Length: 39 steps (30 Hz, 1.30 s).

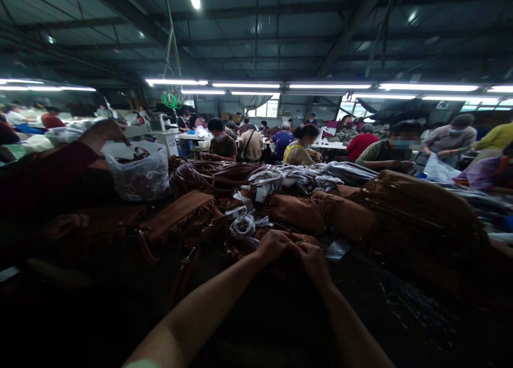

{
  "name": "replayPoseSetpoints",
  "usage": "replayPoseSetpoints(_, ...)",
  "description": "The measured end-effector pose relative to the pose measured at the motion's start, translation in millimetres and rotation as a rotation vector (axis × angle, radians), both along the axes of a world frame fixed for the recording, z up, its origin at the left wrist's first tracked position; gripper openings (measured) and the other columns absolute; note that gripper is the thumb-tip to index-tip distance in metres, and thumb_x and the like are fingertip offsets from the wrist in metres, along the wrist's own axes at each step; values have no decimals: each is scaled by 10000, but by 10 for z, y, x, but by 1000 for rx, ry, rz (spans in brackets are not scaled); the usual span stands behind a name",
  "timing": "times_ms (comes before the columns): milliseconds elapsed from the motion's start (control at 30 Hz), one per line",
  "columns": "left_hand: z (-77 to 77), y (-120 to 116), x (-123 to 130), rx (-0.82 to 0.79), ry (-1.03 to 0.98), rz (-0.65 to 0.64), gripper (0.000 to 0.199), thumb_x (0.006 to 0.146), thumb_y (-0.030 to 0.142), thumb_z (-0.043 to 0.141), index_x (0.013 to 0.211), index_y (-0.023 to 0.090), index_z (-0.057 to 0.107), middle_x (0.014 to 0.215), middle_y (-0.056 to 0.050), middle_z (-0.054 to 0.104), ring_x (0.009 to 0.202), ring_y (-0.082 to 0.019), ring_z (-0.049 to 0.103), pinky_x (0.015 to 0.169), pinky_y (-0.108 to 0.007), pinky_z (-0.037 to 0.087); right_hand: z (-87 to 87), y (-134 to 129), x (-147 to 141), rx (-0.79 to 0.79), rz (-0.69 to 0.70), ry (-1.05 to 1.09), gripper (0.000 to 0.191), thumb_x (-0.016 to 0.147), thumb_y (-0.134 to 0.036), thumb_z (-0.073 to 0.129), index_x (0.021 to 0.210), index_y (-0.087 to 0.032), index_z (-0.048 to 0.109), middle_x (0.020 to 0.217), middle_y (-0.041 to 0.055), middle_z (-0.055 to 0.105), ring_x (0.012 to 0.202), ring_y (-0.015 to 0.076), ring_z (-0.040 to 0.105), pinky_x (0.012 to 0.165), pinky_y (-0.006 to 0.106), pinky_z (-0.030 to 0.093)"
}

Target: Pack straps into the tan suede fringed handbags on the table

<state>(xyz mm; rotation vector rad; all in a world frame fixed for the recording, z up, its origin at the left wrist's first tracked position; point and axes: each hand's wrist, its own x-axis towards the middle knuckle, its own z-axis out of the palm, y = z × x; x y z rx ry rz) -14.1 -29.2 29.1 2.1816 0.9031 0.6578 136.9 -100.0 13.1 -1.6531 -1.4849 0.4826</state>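
My left hand (pixel 274 246) and my right hand (pixel 313 260) meet at the middle of the work surface, fingertips closed in a pinch and almost touching. A small glint of metal shows between them; what they pinch is too small and dark to make out. Just behind the fingers lies a brown leather piece (pixel 303 236), partly covered by my hands. Crumpled clear plastic wrap (pixel 242 225) sits beyond my left hand. Brown fringed bags (pixel 296 210) lie farther back, and another fringed bag (pixel 180 214) is to the left.
At right rises a big pile of brown bags (pixel 417 202). A bundle of brown straps (pixel 212 173) lies at the back. On the left, a co-worker's hand (pixel 105 133) reaches over a clear plastic bag (pixel 140 173). Several people sit at tables beyond.
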Motion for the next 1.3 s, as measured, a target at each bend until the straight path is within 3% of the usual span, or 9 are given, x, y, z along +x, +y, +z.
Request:
replayPoseSetpoints(167,-186,104,56,-125,-83,-2,316,740,398,609,899,165,751,846,-50,724,757,-184,646,683,-259,478,-9,-26,23,-15,100,39,225,755,-315,550,834,-200,726,866,48,725,819,224,659,694,300,483)
replayPoseSetpoints(367,-181,165,88,-270,-135,18,292,695,345,656,843,109,741,792,-66,706,685,-174,621,625,-258,464,-49,-21,8,13,-30,43,244,767,-379,547,842,-183,672,792,62,705,732,220,652,623,294,467)
replayPoseSetpoints(533,-6,17,181,74,-35,168,189,754,272,568,835,156,692,847,-56,686,825,-196,608,758,-305,445,97,-57,102,32,-131,-178,465,908,-458,281,814,-194,653,814,84,666,716,197,620,618,295,430)
replayPoseSetpoints(633,-70,-46,271,10,-83,115,161,775,246,526,817,147,646,839,-47,679,794,-173,605,722,-279,446,213,-65,176,70,-197,-289,427,901,-480,320,787,-208,629,799,71,641,677,174,588,594,283,399)
replayPoseSetpoints(700,-181,-28,322,-197,-177,73,152,781,229,508,805,130,620,788,-44,679,708,-146,601,643,-245,444,262,-31,203,21,-160,-159,456,884,-529,338,686,-200,585,639,45,596,567,157,545,532,276,379)
replayPoseSetpoints(800,-361,43,363,-376,-356,72,134,771,227,516,798,122,593,721,-35,671,597,-117,572,561,-215,418,302,36,195,-55,-62,304,414,813,-575,466,716,-187,574,541,6,556,468,141,522,461,266,399)
replayPoseSetpoints(867,-443,74,367,-408,-430,58,120,751,233,537,782,128,586,680,-22,660,548,-105,548,529,-206,399,323,55,169,-73,6,617,372,694,-493,668,882,-181,595,653,7,622,523,149,588,494,273,467)
replayPoseSetpoints(967,-485,72,348,-408,-482,51,116,729,232,552,766,129,591,665,-19,659,546,-105,548,529,-203,393,354,52,133,-16,97,890,590,543,-297,823,1066,-208,566,912,25,673,763,185,669,655,301,545)
replayPoseSetpoints(1300,-474,26,329,-423,-518,52,146,710,253,563,772,127,604,685,-32,670,588,-131,577,557,-226,408,369,99,74,138,51,960,394,533,-294,853,844,-180,639,858,20,710,781,179,680,718,283,577)
